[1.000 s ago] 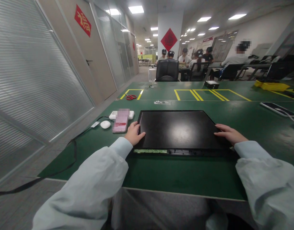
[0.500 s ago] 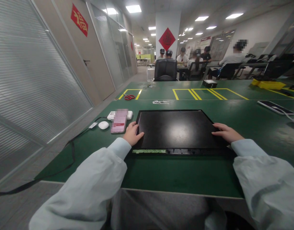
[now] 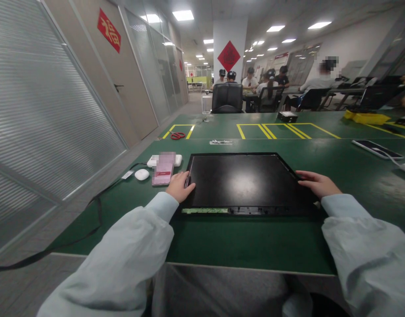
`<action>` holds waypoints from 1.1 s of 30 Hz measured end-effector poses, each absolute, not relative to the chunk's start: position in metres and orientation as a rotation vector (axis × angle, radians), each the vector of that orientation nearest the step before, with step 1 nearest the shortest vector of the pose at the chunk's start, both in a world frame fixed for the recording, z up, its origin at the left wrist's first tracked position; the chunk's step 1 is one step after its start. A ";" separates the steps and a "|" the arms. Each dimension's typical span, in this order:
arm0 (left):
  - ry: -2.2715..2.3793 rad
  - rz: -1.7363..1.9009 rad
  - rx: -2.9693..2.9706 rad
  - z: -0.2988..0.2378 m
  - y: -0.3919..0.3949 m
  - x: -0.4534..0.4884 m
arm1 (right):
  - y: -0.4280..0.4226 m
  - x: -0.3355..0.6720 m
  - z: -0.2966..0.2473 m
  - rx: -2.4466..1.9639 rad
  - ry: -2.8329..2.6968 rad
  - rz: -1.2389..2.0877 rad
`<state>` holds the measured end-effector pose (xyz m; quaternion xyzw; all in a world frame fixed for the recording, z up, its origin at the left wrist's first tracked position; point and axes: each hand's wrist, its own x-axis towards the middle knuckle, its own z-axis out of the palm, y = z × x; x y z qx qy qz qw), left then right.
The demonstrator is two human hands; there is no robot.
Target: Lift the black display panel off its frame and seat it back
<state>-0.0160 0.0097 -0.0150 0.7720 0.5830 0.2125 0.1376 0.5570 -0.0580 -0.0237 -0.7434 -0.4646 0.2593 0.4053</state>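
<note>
Along the near long edge of the black panel [image 3: 222,180], left half only, runs a green strip [image 3: 205,211]. The panel lies flat on the desk [image 3: 255,246], long axis left to right. At its left short side rests the left hand [image 3: 180,187], half open, thumb over the rim; at its right side, the right hand [image 3: 319,184], loosely spread, touches the edge. Neither is nearer; whether they grip cannot be told. Beyond the panel's far left corner lie red-handled scissors [image 3: 177,136].

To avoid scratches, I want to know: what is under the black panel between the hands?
The green table shows around the black panel, and a light-green strip along part of its near edge. Anything directly beneath is covered.
</note>
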 end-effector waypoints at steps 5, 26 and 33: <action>1.638 0.652 2.232 -0.015 0.011 -0.018 | -0.060 0.557 -0.022 -1.954 -1.352 0.561; 1.144 1.159 1.394 0.012 0.001 -0.014 | -0.054 0.558 -0.030 -1.945 -1.481 0.461; 1.162 1.156 1.038 0.019 0.002 -0.010 | -0.051 0.565 -0.037 -1.939 -1.496 0.453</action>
